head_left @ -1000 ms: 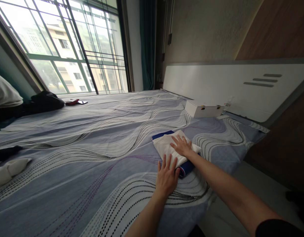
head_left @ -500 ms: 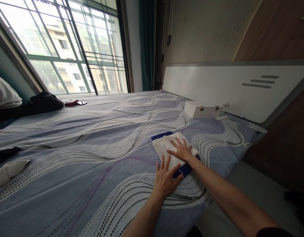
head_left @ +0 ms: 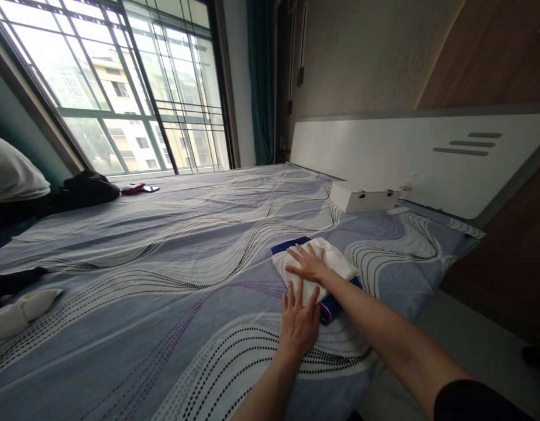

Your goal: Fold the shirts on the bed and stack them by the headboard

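The white cloth (head_left: 337, 263) is folded flat & sits on top of a folded blue cloth (head_left: 291, 244). Blue pokes out at the far edge & at the near right side. Both lie on the bed sheet (head_left: 142, 339), close to the bed's near R edge.

R hand (head_left: 309, 263) is flat on the white cloth, fingers spread wide, not gripping anything. L hand (head_left: 299, 318) is at the near edge of the pile, open too, fingers a bit apart, tips on the white cloth. It has hold of nothing; can't tell if its palm touches the sheet.

Past the pile, a white box (head_left: 361, 199) w/ dark clasps sits nr the white headboard (head_left: 370, 146). A clear bottle (head_left: 405, 188) is just beside the box.

Over on the L: a white bundle (head_left: 21, 316) w/ a dark thing (head_left: 15, 280) by it. Farther back: a red thing (head_left: 133, 189), a flat thing (head_left: 151, 189) (phone? can't tell), a black heap (head_left: 89, 187) & a person in a white top (head_left: 15, 169). Behind = big window (head_left: 120, 88) & green curtain (head_left: 261, 82).
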The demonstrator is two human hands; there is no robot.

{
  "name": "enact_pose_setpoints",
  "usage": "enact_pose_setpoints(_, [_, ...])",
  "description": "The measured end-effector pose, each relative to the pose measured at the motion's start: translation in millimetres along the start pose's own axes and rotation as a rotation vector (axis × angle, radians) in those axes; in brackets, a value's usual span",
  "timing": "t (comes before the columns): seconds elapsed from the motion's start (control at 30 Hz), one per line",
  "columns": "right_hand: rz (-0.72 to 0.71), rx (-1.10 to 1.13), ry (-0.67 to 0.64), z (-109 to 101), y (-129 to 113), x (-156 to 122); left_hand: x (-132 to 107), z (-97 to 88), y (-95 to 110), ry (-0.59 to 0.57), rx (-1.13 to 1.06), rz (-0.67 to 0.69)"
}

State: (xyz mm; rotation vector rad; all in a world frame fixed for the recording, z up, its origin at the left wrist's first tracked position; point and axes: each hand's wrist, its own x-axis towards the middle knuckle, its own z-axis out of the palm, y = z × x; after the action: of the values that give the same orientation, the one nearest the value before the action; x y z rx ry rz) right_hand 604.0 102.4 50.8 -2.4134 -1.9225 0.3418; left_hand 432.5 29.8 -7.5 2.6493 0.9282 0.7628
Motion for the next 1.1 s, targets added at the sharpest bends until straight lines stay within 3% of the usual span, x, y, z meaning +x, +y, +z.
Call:
enact_pose_setpoints(0.17, [0.033,0.024,-0.007,-6.3,-8.2,15.2,-0.9,-4.1,-0.9,0.0,-0.051,0.014])
enact_pose_setpoints(0.27, [0.08,-0.015,0.081,-5.2,-11.2,0.3,-0.9,-6.2,-0.7,-0.007,-0.085,0.001])
enact_pose_setpoints(0.37, [0.264,-0.065,0.178,5.0,-11.1,-25.6,-2.0,-7.0,-0.7,-0.014,-0.122,-0.001])
enact_pose_setpoints(0.5, [0.374,-0.011,0.103,17.6,-8.4,-48.4,-1.9,-8.6,0.2,-0.02,-0.153,0.024])
enact_pose_setpoints(0.7, [0.38,0.059,0.081,13.6,-9.9,-45.4,-1.5,-24.3,-13.3,-0.069,-0.223,0.024])
enact_pose_setpoints(0.8, [0.373,0.068,0.09,15.0,-10.5,-44.4,-19.7,-48.0,-41.1,-0.142,-0.19,0.071])
enact_pose_setpoints(0.93, [0.385,0.039,0.086,15.1,-8.1,-46.6,-71.4,-100.4,-94.4,-0.257,-0.004,0.104])
enact_pose_setpoints(1.03, [0.386,0.011,0.106,14.7,-15.8,-49.8,-119.4,-146.0,-133.8,-0.261,0.146,-0.063])
enact_pose_setpoints(1.1, [0.409,-0.042,0.175,21.4,-36.0,-56.5,-150.9,-174.1,-156.2,-0.246,0.232,-0.205])
